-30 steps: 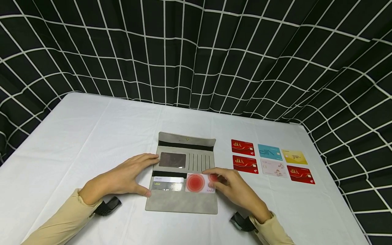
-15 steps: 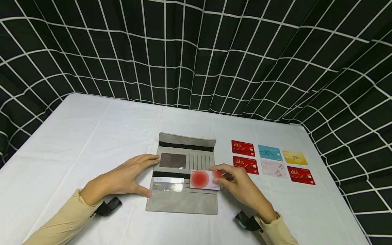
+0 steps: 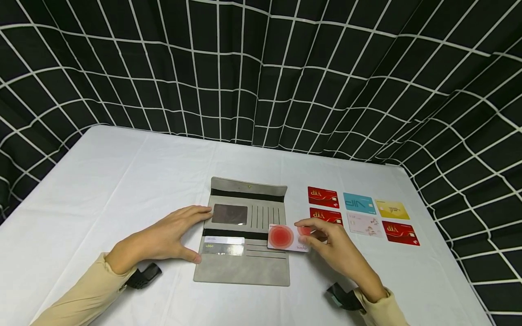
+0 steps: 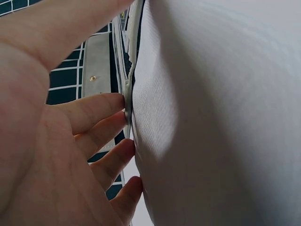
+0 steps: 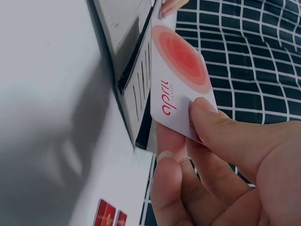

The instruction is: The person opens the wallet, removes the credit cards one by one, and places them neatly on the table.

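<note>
A grey wallet (image 3: 240, 270) lies unfolded on the white table, with a dark window pocket and several card slots. Its lower left pocket holds a grey and white card (image 3: 224, 246) marked LOGO. My right hand (image 3: 332, 242) pinches a white card with red circles (image 3: 281, 237) between thumb and fingers, raised over the wallet's right edge. In the right wrist view the thumb lies across the face of that card (image 5: 181, 61). My left hand (image 3: 167, 235) rests at the wallet's left edge, fingers extended and touching it; in the left wrist view its fingertips meet the wallet edge (image 4: 128, 101).
Right of the wallet several cards lie in two rows: red VIP cards (image 3: 323, 197), a blue card (image 3: 360, 203), a yellow card (image 3: 392, 209) and a pale pink card (image 3: 364, 224). A black curtain with white grid lines (image 3: 240, 68) hangs behind the table (image 3: 122, 181).
My right hand has drawn the red-circled card out of the wallet's lower right slots and moved it up and to the right. The left hand stays in place.
</note>
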{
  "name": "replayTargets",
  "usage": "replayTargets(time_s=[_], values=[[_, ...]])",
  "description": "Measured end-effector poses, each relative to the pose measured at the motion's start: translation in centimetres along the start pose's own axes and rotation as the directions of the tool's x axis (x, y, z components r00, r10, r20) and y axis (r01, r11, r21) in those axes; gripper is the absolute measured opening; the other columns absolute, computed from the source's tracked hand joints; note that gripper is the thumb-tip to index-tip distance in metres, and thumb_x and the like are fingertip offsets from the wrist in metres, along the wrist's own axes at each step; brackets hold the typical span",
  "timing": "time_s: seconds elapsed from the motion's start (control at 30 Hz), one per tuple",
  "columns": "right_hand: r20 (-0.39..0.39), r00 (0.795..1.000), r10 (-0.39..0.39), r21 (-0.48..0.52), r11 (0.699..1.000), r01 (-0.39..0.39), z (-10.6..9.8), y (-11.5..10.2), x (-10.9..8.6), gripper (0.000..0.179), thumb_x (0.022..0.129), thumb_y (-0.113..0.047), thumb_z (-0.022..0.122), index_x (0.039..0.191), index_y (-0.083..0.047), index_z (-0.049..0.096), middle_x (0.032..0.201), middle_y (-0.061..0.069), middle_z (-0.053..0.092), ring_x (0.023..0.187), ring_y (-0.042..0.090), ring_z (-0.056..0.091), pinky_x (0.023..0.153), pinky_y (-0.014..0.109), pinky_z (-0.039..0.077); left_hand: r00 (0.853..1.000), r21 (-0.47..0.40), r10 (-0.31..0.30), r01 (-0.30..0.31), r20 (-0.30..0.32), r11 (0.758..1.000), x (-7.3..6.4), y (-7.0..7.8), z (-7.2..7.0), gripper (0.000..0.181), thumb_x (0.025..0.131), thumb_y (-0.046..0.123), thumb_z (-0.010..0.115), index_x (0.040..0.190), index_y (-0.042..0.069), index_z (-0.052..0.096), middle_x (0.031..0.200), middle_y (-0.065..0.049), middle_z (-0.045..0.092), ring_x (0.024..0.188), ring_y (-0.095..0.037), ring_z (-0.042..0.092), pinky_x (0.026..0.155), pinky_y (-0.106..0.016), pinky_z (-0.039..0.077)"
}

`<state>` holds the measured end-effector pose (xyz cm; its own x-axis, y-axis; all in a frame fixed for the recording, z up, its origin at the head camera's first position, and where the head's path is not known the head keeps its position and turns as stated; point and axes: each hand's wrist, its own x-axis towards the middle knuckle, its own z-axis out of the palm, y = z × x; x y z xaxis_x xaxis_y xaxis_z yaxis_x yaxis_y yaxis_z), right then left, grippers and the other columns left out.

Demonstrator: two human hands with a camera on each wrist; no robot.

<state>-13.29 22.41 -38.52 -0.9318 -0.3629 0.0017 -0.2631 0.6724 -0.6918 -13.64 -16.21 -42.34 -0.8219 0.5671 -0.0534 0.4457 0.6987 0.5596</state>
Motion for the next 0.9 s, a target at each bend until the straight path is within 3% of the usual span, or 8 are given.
replayTargets(time_s=[0.33, 0.9], values=[[-0.029, 0.999, 0.037, -0.025, 0.999, -0.038, -0.9, 1.1, -1.0, 0.032, 0.085, -0.007, 0.075, 0.116, -0.012, 0.071, 0.107, 0.006, 0.073, 0.077, 0.01, 0.064, 0.07, 0.02, 0.054, 1.0, -0.002, -0.009, 0.009, 0.004, 1.0, -0.1, 0.1, 0.0, 0.1, 0.07, 0.049, 0.084, 0.149, 0.005, 0.043, 0.157, -0.01, 0.039, 0.145, -0.037, 0.034, 0.116, -0.061, 0.03], [-0.071, 0.997, 0.021, -0.093, 0.995, -0.027, -2.6, 3.3, -2.5, 0.032, 0.084, -0.004, 0.075, 0.115, -0.01, 0.07, 0.104, 0.005, 0.072, 0.075, 0.006, 0.058, 0.067, 0.019, 0.053, 1.0, -0.005, 0.0, 0.0, -0.004, 1.0, 0.0, 0.0, 0.0, 0.1, 0.07, 0.05, 0.083, 0.149, 0.004, 0.043, 0.156, -0.01, 0.039, 0.145, -0.037, 0.034, 0.116, -0.061, 0.029]])
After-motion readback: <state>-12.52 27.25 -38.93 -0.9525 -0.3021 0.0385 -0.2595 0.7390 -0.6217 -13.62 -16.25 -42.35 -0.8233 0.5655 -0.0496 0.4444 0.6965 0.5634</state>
